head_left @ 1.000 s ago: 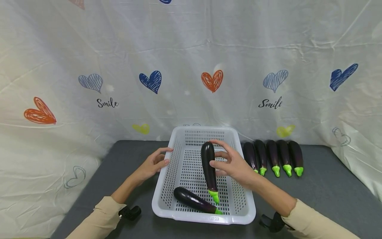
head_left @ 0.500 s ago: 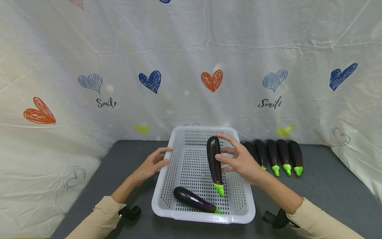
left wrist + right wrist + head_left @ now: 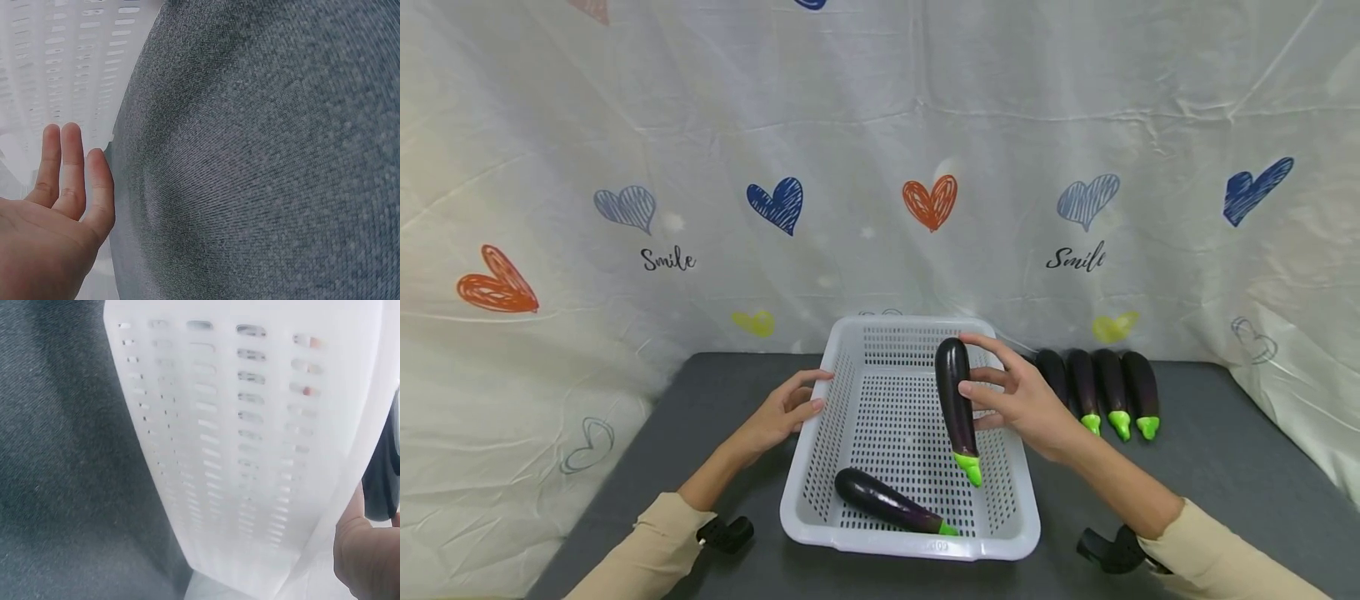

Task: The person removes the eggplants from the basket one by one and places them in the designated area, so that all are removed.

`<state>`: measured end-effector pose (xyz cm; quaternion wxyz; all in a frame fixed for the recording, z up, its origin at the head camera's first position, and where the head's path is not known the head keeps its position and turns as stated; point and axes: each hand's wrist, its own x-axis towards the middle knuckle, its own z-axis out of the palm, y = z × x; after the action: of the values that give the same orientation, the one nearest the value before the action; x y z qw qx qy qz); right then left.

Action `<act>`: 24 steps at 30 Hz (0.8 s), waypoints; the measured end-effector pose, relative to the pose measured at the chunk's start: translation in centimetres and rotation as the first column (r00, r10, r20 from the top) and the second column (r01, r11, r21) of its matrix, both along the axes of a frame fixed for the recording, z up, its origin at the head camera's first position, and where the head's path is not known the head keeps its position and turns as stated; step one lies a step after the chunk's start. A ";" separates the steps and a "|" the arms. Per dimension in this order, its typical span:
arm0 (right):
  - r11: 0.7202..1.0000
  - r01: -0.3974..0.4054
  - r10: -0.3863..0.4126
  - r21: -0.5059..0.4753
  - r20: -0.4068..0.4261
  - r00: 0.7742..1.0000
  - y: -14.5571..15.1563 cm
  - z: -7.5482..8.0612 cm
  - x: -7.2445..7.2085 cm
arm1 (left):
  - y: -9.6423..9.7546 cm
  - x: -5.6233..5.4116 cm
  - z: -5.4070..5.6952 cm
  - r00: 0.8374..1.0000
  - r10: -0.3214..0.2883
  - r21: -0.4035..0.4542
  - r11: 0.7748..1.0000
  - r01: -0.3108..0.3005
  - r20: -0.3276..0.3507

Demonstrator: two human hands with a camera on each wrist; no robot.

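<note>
My right hand (image 3: pixel 1026 408) holds a dark purple eggplant (image 3: pixel 955 392) between thumb and fingers, its green stem end pointing down, over the right side of a white perforated plastic basket (image 3: pixel 910 546). The right wrist view catches part of that same eggplant (image 3: pixel 382 481) beyond the basket's rim, with part of the hand (image 3: pixel 370 559). A second eggplant (image 3: pixel 883 502) lies slantwise on the basket floor near its front wall. On the left, my left hand (image 3: pixel 782 414) touches the basket's rim. Its fingers look fairly straight along the basket's outer wall in the left wrist view.
Several more eggplants (image 3: pixel 1082 379) lie in a row on the dark grey table (image 3: pixel 1210 492), right of the basket, stems toward me; my right hand partly covers the row. Behind the table hangs a white curtain (image 3: pixel 850 267) printed with hearts.
My right hand has carried the held eggplant to the right and slightly away from me, over the basket's right side. The left hand and the lying eggplant have stayed put.
</note>
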<state>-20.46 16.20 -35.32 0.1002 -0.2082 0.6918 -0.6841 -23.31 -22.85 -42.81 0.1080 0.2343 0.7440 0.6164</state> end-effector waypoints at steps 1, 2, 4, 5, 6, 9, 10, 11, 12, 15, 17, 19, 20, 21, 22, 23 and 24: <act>1.000 -0.001 0.001 0.001 -0.001 1.000 0.1 0.0 0.0 | 0.0 0.0 0.0 1.000 -0.002 0.002 1.000 0.002 0.000; 1.000 0.000 0.000 0.003 -0.002 1.000 0.2 0.0 0.0 | 0.0 0.0 0.0 1.000 -0.005 0.005 1.000 0.005 0.001; 1.000 0.002 -0.002 0.008 -0.007 1.000 0.5 0.0 0.1 | -0.1 0.0 0.0 1.000 -0.009 0.008 1.000 0.009 0.001; 1.000 0.005 -0.005 0.010 -0.008 1.000 0.7 0.0 0.1 | -0.1 0.0 0.0 1.000 -0.010 0.010 1.000 0.010 0.002; 1.000 0.009 -0.009 0.015 -0.011 1.000 0.8 0.0 0.1 | -0.1 0.0 0.0 1.000 -0.011 0.012 1.000 0.011 0.001; 1.000 0.010 -0.010 0.023 -0.017 1.000 1.3 0.0 0.2 | -0.1 0.0 0.0 1.000 -0.012 0.016 1.000 0.012 0.002; 1.000 0.008 -0.008 0.021 -0.015 1.000 1.5 0.0 0.2 | -0.1 0.0 0.0 1.000 -0.013 0.017 1.000 0.013 0.002; 1.000 0.003 -0.002 0.018 -0.010 1.000 1.6 0.0 0.3 | -0.1 0.0 0.0 1.000 -0.013 0.018 1.000 0.013 0.002; 1.000 -0.005 0.005 0.013 -0.008 1.000 1.8 0.0 0.3 | -0.1 0.0 0.0 1.000 -0.013 0.019 1.000 0.013 0.002; 1.000 -0.018 0.018 0.017 -0.007 1.000 2.3 0.0 0.3 | -0.1 0.0 -0.1 1.000 -0.015 0.021 1.000 0.015 0.000; 0.999 -0.022 0.023 0.032 -0.020 1.000 2.6 0.0 0.4 | -0.1 0.0 -0.1 1.000 -0.014 0.020 1.000 0.014 -0.001; 0.998 -0.021 0.023 0.051 -0.035 0.999 3.0 0.1 0.4 | -0.1 0.0 -0.1 1.000 -0.014 0.019 1.000 0.014 -0.002; 0.998 -0.019 0.021 0.057 -0.041 0.999 3.1 0.1 0.3 | -0.1 0.0 -0.1 1.000 -0.014 0.019 1.000 0.014 -0.002; 0.998 -0.016 0.019 0.062 -0.047 0.999 3.3 0.2 0.3 | -0.1 0.0 -0.1 1.000 -0.014 0.019 1.000 0.014 -0.002; 0.998 -0.012 0.015 0.067 -0.053 0.998 3.6 0.2 0.3 | -0.1 -0.1 -0.1 1.000 -0.014 0.018 1.000 0.014 -0.002; 0.998 -0.009 0.013 0.070 -0.057 0.998 3.8 0.3 0.3 | -0.1 -0.1 -0.1 1.000 -0.014 0.018 1.000 0.014 -0.001; 0.997 -0.005 0.009 0.072 -0.060 0.998 4.0 0.3 0.3 | -0.1 -0.1 -0.1 1.000 -0.014 0.018 1.000 0.014 -0.001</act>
<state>-20.11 20.19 -35.00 0.0892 -0.2273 0.7178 -0.6520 -23.39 -22.92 -42.95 0.1096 0.2408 0.7368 0.6222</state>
